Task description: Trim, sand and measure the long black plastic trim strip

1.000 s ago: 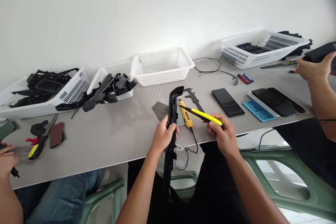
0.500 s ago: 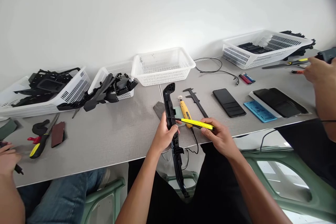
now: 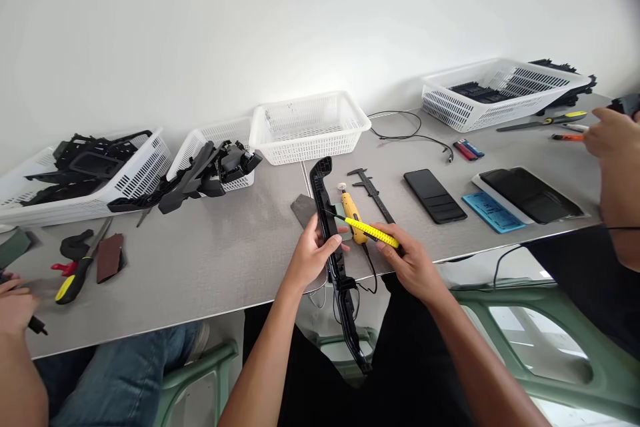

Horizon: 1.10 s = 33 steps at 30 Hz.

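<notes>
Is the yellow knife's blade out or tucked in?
Out: a thin dark tip pokes from the yellow knife toward the long black part in the left hand.

The caliper (image 3: 379, 200) lies on the counter (image 3: 215, 260), with the rotary tool (image 3: 354, 217) just left of it. Farther left of the caliper, the left hand (image 3: 314, 257) holds the strip (image 3: 326, 213). In front of the caliper, the right hand (image 3: 407, 260) holds the knife (image 3: 381, 235), which points left to the strip. Behind the caliper, leftward, stands the middle basket (image 3: 313, 148); behind it, rightward, the cable (image 3: 443, 143) and right basket (image 3: 453, 109). The phone (image 3: 435, 197) lies right of the caliper, the plate (image 3: 493, 212) farther right. Well left stands the left basket (image 3: 143, 177), holding parts (image 3: 95, 163).
</notes>
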### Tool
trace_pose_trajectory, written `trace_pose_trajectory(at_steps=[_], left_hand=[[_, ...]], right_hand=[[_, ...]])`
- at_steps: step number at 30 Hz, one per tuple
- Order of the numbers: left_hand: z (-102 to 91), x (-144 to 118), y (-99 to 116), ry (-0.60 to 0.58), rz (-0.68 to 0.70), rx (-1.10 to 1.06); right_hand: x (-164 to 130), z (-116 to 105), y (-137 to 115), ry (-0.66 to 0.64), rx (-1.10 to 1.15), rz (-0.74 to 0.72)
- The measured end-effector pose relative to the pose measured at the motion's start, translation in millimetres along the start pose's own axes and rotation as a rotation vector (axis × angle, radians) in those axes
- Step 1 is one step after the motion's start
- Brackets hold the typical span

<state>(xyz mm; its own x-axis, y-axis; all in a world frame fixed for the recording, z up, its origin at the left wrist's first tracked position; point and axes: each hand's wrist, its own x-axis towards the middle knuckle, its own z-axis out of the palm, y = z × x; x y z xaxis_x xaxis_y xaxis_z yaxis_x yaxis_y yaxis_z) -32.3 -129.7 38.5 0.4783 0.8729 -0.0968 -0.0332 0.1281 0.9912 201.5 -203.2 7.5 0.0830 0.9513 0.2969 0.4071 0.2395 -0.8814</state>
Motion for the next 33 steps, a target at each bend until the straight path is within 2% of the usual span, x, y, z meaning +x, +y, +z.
trace_pose_trajectory(at_steps=[12, 17, 22, 26, 31, 33], left_hand=[[1.7, -0.8, -0.6, -0.043, -0.045, -0.006], [1.3, 0.1, -2.0, 0.019, 0.005, 0.029], [1.4, -0.3, 2.0, -0.006, -0.010, 0.044], [0.6, 0.2, -0.9, 0.022, -0.003, 0.029], [0.1, -0.9, -2.4, -0.002, -0.007, 0.025], [-0.1, -1.5, -2.5, -0.004, -0.009, 0.026]], right_hand=[[0.3, 8.2, 2.1, 0.029, -0.049, 0.033], [0.7, 1.5, 1.3, -0.098, -0.003, 0.014], [0.6, 1.2, 0.2, -0.009, -0.020, 0.032], [0.5, 0.3, -0.4, -0.089, 0.012, 0.010], [1.4, 0.9, 0.1, 0.026, -0.003, 0.030], [1.0, 0.2, -0.5, 0.000, -0.010, 0.033]])
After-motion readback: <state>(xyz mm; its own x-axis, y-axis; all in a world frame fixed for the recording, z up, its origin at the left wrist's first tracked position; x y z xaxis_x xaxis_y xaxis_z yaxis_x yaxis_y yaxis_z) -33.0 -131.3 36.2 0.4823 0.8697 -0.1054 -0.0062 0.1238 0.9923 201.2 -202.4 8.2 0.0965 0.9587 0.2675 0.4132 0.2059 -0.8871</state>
